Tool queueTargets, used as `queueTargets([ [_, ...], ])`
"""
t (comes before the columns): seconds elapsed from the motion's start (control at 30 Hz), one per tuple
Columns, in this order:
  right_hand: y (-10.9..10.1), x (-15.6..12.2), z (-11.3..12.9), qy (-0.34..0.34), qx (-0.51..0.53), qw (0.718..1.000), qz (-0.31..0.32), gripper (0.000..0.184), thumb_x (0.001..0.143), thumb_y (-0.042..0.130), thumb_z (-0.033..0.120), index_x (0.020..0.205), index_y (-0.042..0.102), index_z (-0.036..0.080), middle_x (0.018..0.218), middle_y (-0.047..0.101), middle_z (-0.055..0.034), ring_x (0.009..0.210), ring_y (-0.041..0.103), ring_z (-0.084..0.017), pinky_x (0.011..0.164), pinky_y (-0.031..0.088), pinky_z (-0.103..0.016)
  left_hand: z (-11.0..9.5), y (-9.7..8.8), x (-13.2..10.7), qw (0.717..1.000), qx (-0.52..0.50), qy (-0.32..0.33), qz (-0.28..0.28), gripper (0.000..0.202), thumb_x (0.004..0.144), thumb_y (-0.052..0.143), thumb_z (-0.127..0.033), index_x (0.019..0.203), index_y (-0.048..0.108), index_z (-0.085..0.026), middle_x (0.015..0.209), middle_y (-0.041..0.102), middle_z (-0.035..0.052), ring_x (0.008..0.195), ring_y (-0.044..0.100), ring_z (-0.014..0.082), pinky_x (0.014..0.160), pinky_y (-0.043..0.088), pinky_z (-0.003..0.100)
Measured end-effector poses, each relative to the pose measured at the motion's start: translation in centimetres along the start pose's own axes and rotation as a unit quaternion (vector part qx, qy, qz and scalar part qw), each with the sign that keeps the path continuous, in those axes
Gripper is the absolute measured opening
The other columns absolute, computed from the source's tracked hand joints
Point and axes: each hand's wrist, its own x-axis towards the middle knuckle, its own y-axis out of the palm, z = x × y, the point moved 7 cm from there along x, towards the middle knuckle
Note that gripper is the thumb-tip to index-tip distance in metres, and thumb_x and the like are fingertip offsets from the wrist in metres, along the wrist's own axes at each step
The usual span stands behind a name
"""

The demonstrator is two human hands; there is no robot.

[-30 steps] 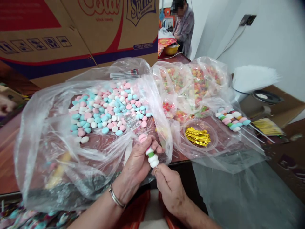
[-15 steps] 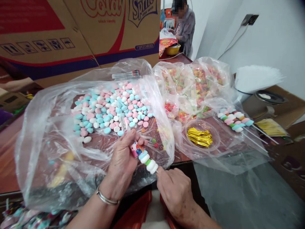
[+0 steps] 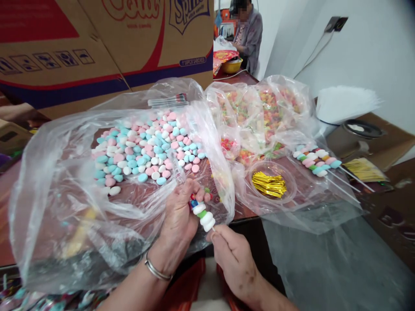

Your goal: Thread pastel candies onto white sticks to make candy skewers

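Note:
A candy skewer with white pieces and a green one slants between my hands above the table's front edge. My left hand is closed around its upper end, where a bit of red and blue print shows. What lies under those fingers is partly hidden. A strip of clear film sticks up behind that hand, though I cannot tell whether it is held. My right hand pinches the thin white stick just below the lowest candy. Pink, blue and white candies lie heaped on plastic sheeting beyond my left hand.
To the right, gold twist ties lie in a round clear tub. Several finished-looking candy skewers rest beyond it. Bags of colourful gummies stand at the back, beside a large cardboard box. Another person sits farther off.
My left hand has slid down the skewer toward my right hand, covering the printed piece and the upper blue candy. My right hand still pinches the stick. The view has shifted slightly.

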Motion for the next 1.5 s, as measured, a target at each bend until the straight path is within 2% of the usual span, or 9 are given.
queueTargets([
  [0.17, 0.8, 0.5, -0.7, 0.067, 0.193, 0.979, 0.012, 0.028, 0.095, 0.045, 0.039, 0.077, 0.051, 0.018, 0.052, 0.030, 0.0094, 0.046, 0.026, -0.006, 0.043, 0.021, -0.020, 1.1, 0.2, -1.5, 0.999, 0.043, -0.013, 0.008, 0.018, 0.075, 0.080, -0.026, 0.081, 0.066, -0.017, 0.060, 0.058, -0.0045, 0.054, 0.056, 0.0091, 0.061, 0.052, 0.023],
  [0.4, -0.3, 0.2, -0.4, 0.096, 0.254, 0.959, 0.088, 0.030, 0.090, 0.052, 0.040, 0.076, 0.060, 0.014, 0.044, 0.036, 0.0088, 0.041, 0.027, -0.006, 0.042, 0.020, -0.021, -2.7, -0.6, 0.7, 0.998, 0.008, -0.032, 0.049, 0.064, 0.056, 0.083, -0.063, 0.095, 0.073, -0.013, 0.087, 0.075, 0.0121, 0.088, 0.070, 0.0316, 0.076, 0.058, 0.041],
  [0.53, -0.1, 0.2, -0.8, 0.111, 0.262, 0.954, 0.097, 0.028, 0.088, 0.054, 0.038, 0.076, 0.060, 0.014, 0.044, 0.037, 0.0087, 0.040, 0.027, -0.005, 0.042, 0.019, -0.021, -4.5, 0.2, 2.0, 0.998, -0.016, -0.009, 0.064, 0.056, 0.057, 0.089, -0.049, 0.094, 0.071, -0.011, 0.082, 0.074, 0.0087, 0.080, 0.070, 0.0254, 0.074, 0.059, 0.036],
  [0.67, 0.2, 0.1, -1.2, 0.120, 0.270, 0.952, 0.086, 0.027, 0.087, 0.054, 0.036, 0.076, 0.061, 0.013, 0.043, 0.038, 0.0087, 0.039, 0.027, -0.005, 0.041, 0.018, -0.021, -3.4, 1.7, 1.4, 0.993, -0.013, -0.041, 0.112, 0.031, 0.066, 0.087, -0.028, 0.086, 0.069, -0.013, 0.054, 0.056, -0.0057, 0.051, 0.058, 0.0108, 0.057, 0.056, 0.025],
  [0.77, 0.3, 0.0, -1.1, 0.131, 0.332, 0.930, 0.087, 0.026, 0.085, 0.056, 0.035, 0.071, 0.061, 0.014, 0.041, 0.037, 0.0085, 0.039, 0.026, -0.005, 0.042, 0.019, -0.022, -2.1, 2.1, 0.9, 0.987, -0.023, -0.076, 0.137, 0.018, 0.078, 0.077, -0.023, 0.089, 0.068, -0.012, 0.049, 0.047, -0.0085, 0.042, 0.047, 0.0067, 0.050, 0.051, 0.022],
  [0.97, -0.8, 0.3, -0.8, 0.123, 0.424, 0.896, 0.060, 0.026, 0.082, 0.061, 0.035, 0.066, 0.059, 0.015, 0.035, 0.029, 0.0112, 0.034, 0.018, -0.004, 0.039, 0.018, -0.021, -0.5, 0.8, 2.0, 0.984, -0.026, -0.166, 0.065, 0.014, 0.094, 0.058, -0.021, 0.084, 0.063, -0.012, 0.054, 0.046, -0.0061, 0.044, 0.047, 0.0069, 0.050, 0.051, 0.023],
  [1.13, -1.7, 0.1, -1.5, 0.112, 0.327, 0.937, 0.045, 0.024, 0.088, 0.054, 0.031, 0.073, 0.060, 0.014, 0.041, 0.034, 0.0099, 0.039, 0.022, -0.005, 0.042, 0.018, -0.021, 0.1, 0.2, 2.0, 0.978, 0.026, -0.207, 0.026, 0.020, 0.093, 0.058, -0.020, 0.075, 0.060, -0.013, 0.054, 0.048, -0.0048, 0.045, 0.048, 0.0087, 0.053, 0.054, 0.027],
  [1.37, -2.0, -0.3, -1.1, 0.084, 0.123, 0.989, 0.007, 0.028, 0.096, 0.043, 0.036, 0.079, 0.055, 0.017, 0.051, 0.029, 0.0092, 0.045, 0.027, -0.007, 0.044, 0.020, -0.022, 0.2, 0.7, 1.0, 0.994, 0.022, -0.104, 0.015, 0.020, 0.085, 0.070, -0.021, 0.071, 0.056, -0.015, 0.054, 0.049, -0.0061, 0.047, 0.048, 0.0091, 0.056, 0.055, 0.030],
  [1.5, -2.2, -0.3, 0.3, -0.059, -0.105, 0.992, -0.030, 0.030, 0.099, 0.035, 0.028, 0.079, 0.054, 0.017, 0.056, 0.039, 0.0054, 0.049, 0.036, -0.009, 0.049, 0.025, -0.024, 0.4, 0.8, 0.8, 0.995, 0.014, -0.096, 0.022, 0.018, 0.082, 0.073, -0.027, 0.078, 0.060, -0.014, 0.058, 0.052, -0.0046, 0.049, 0.050, 0.0095, 0.054, 0.053, 0.027],
])
